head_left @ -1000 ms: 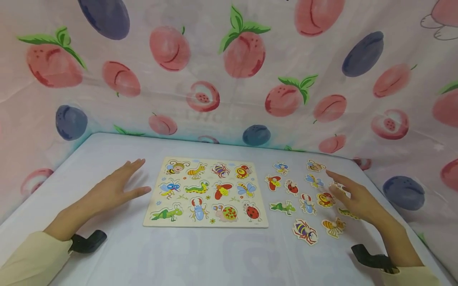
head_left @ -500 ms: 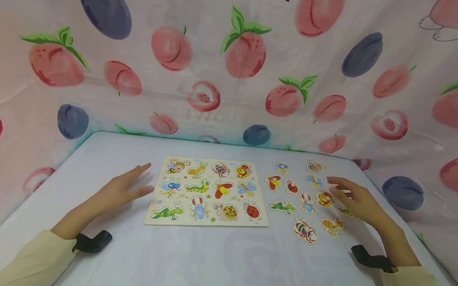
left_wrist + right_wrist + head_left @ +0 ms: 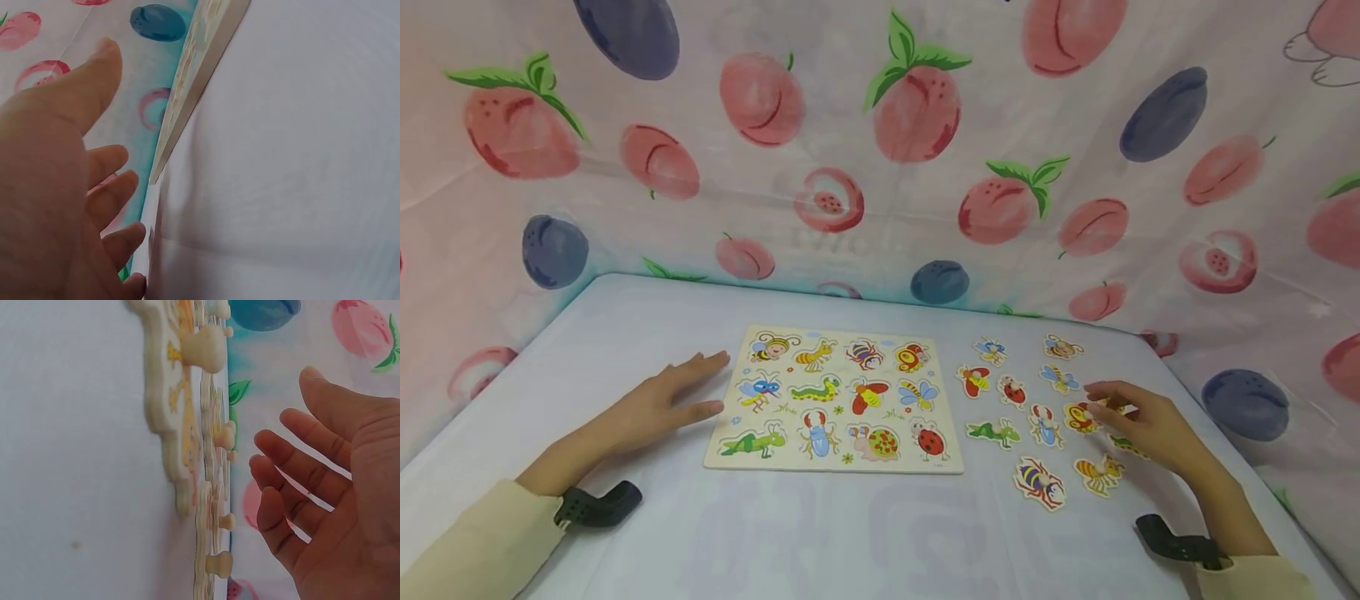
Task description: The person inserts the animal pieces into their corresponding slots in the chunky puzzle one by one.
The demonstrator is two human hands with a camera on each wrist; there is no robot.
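Note:
In the head view a wooden insect puzzle board (image 3: 722, 462) lies flat with pictured insects in rows. Just off its left edge hovers my left hand (image 3: 658, 408), fingers spread and holding nothing. To the board's right my right hand (image 3: 1150, 425) hangs over loose knobbed pieces, thumb and index finger apart. Nearest its fingertips is a red-and-yellow butterfly piece (image 3: 1078, 417); a green caterpillar piece (image 3: 1126, 447) lies partly under the hand. The right wrist view shows its loosely bent fingers apart from an orange piece's wooden knob (image 3: 205, 350). Whatever lies beneath the palm is hidden.
More loose pieces lie around: a spider (image 3: 1040, 483), a stag beetle (image 3: 1046, 426), a grasshopper (image 3: 993, 432), a ladybug (image 3: 1012, 391) and a bee (image 3: 1063, 347). A fruit-print cloth (image 3: 880, 208) hangs behind the white table (image 3: 775, 533).
My left hand has shifted slightly right and nearer the board. My right hand has drawn down a little, its index finger more bent. The pieces lie where they were.

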